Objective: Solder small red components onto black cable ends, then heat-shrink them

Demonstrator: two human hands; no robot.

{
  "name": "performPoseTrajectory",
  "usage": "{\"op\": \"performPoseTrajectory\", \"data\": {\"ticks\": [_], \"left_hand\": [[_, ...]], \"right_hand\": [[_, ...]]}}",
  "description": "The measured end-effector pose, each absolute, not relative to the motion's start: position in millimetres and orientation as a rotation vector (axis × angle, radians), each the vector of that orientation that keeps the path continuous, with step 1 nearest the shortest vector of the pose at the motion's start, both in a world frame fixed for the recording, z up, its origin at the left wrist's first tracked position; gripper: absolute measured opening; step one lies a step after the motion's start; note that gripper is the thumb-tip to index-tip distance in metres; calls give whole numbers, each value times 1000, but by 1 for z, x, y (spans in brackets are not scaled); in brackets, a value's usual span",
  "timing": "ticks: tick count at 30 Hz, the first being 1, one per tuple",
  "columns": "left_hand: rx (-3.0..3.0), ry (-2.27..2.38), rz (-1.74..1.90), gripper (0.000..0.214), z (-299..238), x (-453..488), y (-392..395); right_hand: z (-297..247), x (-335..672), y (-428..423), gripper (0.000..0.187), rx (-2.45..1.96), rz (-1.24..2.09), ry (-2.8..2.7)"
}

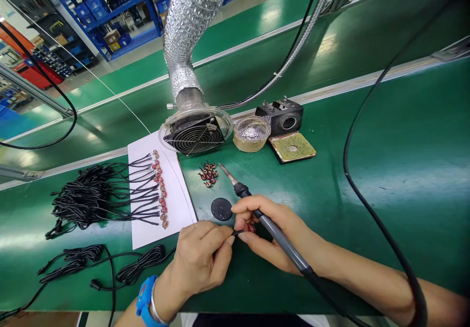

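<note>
My left hand (203, 261) pinches the end of a thin black wire (237, 232) between thumb and fingertips. My right hand (273, 236) grips a soldering iron (257, 214) like a pen, its tip pointing up and left, and its fingers also pinch a small red coil part (251, 228) against the wire end. The two hands meet just below a round black pad (221, 209) on the green mat.
A white sheet (172, 204) holds a row of wired coils, with black cable bundles (91, 199) to its left. A pile of loose coils (208, 174), a fume-extractor fan (194, 133), a solder pot (251, 132) and an iron stand with sponge (290, 131) lie beyond.
</note>
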State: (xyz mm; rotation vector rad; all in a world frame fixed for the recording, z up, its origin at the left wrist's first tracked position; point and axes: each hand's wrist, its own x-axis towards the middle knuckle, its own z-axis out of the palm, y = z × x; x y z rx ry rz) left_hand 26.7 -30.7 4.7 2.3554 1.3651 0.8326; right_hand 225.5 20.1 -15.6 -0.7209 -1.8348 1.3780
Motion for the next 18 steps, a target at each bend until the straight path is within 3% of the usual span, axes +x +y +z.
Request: {"op": "performPoseTrajectory", "data": {"ticks": [8, 18], "left_hand": [[2319, 1370, 844, 14, 4, 26, -30], [2392, 1393, 840, 9, 4, 30, -33]], "right_hand": [[-14, 227, 22, 42, -732, 1388, -1811], [-21, 232, 17, 25, -727, 1017, -2004]]}}
